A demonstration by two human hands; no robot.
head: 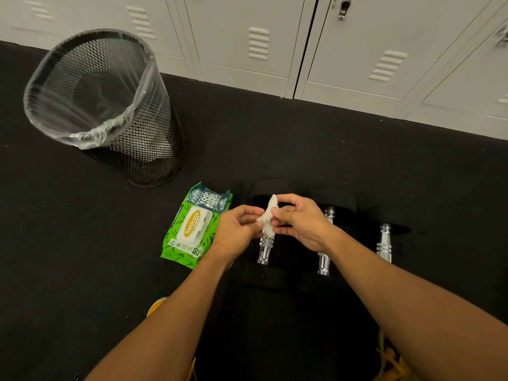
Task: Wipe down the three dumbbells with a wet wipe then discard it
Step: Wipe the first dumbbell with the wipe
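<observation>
Right above the left dumbbell [264,247], both hands meet around a crumpled white wet wipe [268,219]. The left hand [238,229] pinches the wipe's near-left edge with thumb and forefinger, its other fingers curled loosely; the right hand [299,219] grips the wipe's right side, with the fingertips closed on it and the thumb beneath. The wipe hangs between the two hands, touching both, and its lower end sits just over the chrome handle of that left dumbbell, though whether it touches the metal cannot be told.

Three dumbbells lie side by side on the black floor [68,257], handles running away from the person, with dark round weights at each end. The middle dumbbell [323,264] lies just right of the left dumbbell, and its handle is partly hidden by the right hand and wrist. The right dumbbell [384,243] lies further right again, clear of both hands.

Just left of the left dumbbell, a green pack of wipes [193,226] lies flat on the floor with its white flip lid shut, partly overlapped by the left hand. Well beyond and left of the left dumbbell stands a black mesh bin [143,144] lined with a clear plastic bag. Pale grey lockers [275,45] run along the far edge of the floor, behind the dumbbells.
</observation>
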